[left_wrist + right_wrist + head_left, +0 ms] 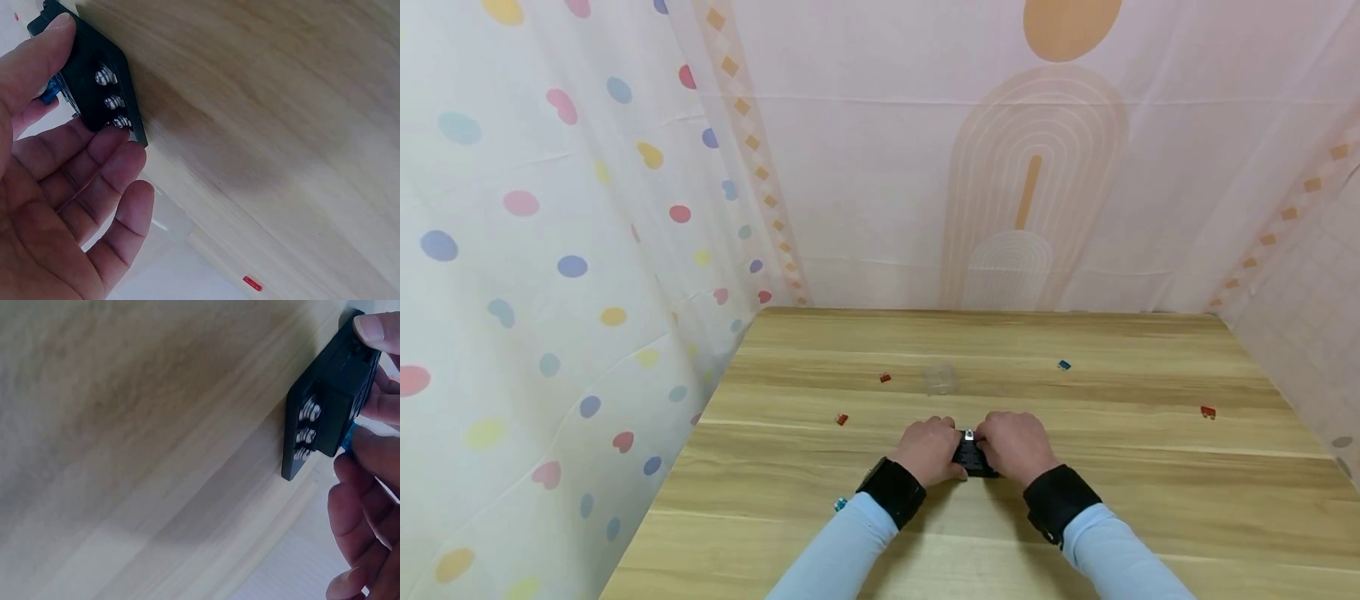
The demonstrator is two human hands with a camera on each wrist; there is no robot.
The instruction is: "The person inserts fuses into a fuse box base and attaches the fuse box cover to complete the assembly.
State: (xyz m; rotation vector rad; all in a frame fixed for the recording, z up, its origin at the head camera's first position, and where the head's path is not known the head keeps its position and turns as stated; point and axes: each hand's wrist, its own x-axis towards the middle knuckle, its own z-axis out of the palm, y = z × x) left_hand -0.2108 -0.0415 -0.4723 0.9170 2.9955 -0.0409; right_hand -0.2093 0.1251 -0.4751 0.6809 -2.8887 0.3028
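Note:
A black fuse block with a row of silver screw terminals along its side is tilted up at the wooden table. My left hand grips one end of it, thumb on the face and fingertips along the opposite edge near the screws. At the other side my right hand pinches a small blue blade fuse against the block's face. That fuse is mostly covered by the fingertips, so I cannot tell how deep it sits.
On the table lie two red fuses, one farther back and one nearer, with a third red fuse far right. A blue fuse and a clear plastic cover lie beyond my hands. Patterned curtains surround the table.

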